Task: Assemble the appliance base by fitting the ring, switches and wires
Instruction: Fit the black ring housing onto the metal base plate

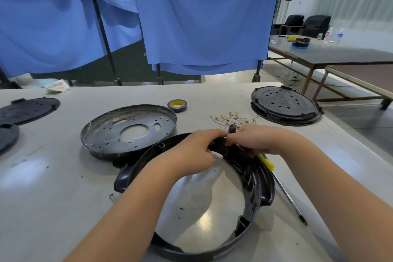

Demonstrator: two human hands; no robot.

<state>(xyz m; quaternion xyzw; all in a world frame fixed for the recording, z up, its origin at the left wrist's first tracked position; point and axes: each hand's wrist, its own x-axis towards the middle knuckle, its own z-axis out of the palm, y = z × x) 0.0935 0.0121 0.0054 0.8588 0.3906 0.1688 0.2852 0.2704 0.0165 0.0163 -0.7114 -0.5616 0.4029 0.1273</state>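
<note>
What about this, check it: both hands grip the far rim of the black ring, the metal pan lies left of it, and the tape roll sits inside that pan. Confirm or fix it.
One thing is wrong. The head view shows the tape roll on the table just beyond the metal pan, not inside it. The rest holds: the left hand and right hand grip the far rim of the black ring, and the pan lies to its left.
</note>
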